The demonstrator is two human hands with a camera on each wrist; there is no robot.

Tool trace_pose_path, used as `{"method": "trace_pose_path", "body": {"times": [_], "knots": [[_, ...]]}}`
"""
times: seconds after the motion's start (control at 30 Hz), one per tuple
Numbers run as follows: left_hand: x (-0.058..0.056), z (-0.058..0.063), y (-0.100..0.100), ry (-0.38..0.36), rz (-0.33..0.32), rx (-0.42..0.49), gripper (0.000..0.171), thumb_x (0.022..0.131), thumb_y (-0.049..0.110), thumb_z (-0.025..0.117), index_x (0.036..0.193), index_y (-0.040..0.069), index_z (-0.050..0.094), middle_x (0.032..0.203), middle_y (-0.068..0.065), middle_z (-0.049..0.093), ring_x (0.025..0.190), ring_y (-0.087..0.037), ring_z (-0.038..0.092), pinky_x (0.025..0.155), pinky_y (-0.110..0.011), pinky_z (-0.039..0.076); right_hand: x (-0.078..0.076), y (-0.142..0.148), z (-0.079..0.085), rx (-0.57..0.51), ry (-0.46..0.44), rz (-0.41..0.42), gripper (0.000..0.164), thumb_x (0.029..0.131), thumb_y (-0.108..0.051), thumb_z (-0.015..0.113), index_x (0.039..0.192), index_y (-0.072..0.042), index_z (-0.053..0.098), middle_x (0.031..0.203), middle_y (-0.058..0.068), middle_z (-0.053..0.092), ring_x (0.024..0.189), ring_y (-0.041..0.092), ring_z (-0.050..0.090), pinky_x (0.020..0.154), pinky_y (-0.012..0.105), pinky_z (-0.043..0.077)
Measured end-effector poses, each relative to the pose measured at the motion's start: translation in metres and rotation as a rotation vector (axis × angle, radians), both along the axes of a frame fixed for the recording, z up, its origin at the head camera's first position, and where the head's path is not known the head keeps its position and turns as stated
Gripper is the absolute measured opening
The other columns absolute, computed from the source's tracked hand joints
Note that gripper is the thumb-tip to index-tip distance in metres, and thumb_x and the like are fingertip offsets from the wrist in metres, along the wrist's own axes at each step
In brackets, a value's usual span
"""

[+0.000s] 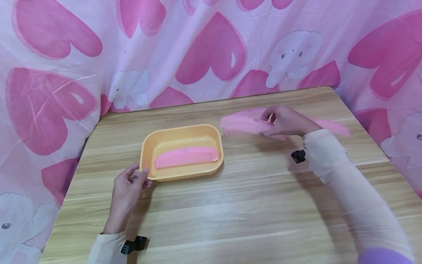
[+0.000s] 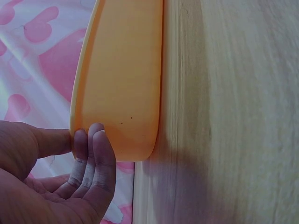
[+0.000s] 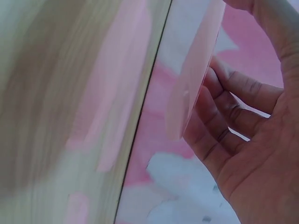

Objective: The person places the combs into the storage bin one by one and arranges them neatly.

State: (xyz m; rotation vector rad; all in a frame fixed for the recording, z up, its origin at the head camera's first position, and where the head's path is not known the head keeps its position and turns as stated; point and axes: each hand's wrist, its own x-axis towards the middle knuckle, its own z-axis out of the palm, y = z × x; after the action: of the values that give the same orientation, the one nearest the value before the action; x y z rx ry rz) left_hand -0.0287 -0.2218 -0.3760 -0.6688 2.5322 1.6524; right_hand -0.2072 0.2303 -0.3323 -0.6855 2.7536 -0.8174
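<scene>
The right hand (image 1: 282,121) pinches a pink comb (image 1: 239,125) over the table (image 1: 211,220) — its dark mark (image 1: 256,120) is too tiny to read. The left hand (image 1: 128,189) pinches an orange tub (image 1: 184,175) — another comb (image 1: 186,157) lies inside.

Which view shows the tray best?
The head view: it shows nearly the whole tray, including its inside and the comb lying there. The left wrist view shows only part of its outside, with the left hand pinching it; the right wrist view doesn't show it.
</scene>
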Motion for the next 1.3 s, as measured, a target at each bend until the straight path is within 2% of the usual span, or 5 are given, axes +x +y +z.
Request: {"method": "trace_pose_path", "body": {"times": [0.2,0.47,0.8,1.07,1.3], "knots": [[0.000,0.000,0.001,0.011,-0.003,0.003,0.057,0.103,0.026,0.061,0.149,-0.003,0.043,0.091,-0.008,0.067,0.073,-0.009,0.068,0.072,-0.022,0.061,-0.006,-0.031,0.006,0.009,0.038,0.081,0.042,0.071,-0.026,0.091,0.102,-0.003,0.073,0.094,0.006,0.070,0.089,0.022,0.063,0.077,0.037,0.055],[0.001,0.000,0.001,0.014,-0.005,0.002,0.058,0.103,0.027,0.061,0.149,-0.003,0.043,0.090,-0.008,0.068,0.073,-0.009,0.068,0.071,-0.022,0.061,-0.007,-0.073,0.015,-0.018,0.032,0.177,0.044,0.069,-0.028,0.092,0.102,-0.005,0.074,0.095,0.004,0.071,0.089,0.021,0.064,0.079,0.037,0.056],[0.000,0.000,0.001,0.008,0.004,-0.007,0.057,0.103,0.027,0.061,0.149,-0.002,0.044,0.089,-0.007,0.068,0.073,-0.010,0.068,0.071,-0.022,0.061,-0.003,-0.122,0.014,-0.032,0.034,0.303,0.046,0.070,-0.034,0.090,0.101,-0.005,0.072,0.096,0.004,0.069,0.082,0.017,0.061,0.075,0.032,0.055],[0.000,-0.001,0.001,0.016,-0.004,0.015,0.054,0.103,0.025,0.061,0.147,-0.004,0.045,0.089,-0.007,0.068,0.073,-0.010,0.069,0.071,-0.023,0.062,0.005,-0.158,0.010,0.008,-0.002,0.349,0.049,0.071,-0.035,0.089,0.103,-0.004,0.070,0.097,0.005,0.066,0.078,0.017,0.055,0.073,0.029,0.052],[0.000,-0.001,0.002,0.003,0.010,0.004,0.054,0.103,0.025,0.061,0.147,-0.002,0.046,0.091,-0.009,0.068,0.073,-0.011,0.069,0.071,-0.023,0.062,0.011,-0.181,0.003,0.059,0.018,0.374,0.047,0.071,-0.039,0.089,0.100,-0.006,0.071,0.095,0.002,0.065,0.082,0.017,0.055,0.076,0.029,0.052]]}}
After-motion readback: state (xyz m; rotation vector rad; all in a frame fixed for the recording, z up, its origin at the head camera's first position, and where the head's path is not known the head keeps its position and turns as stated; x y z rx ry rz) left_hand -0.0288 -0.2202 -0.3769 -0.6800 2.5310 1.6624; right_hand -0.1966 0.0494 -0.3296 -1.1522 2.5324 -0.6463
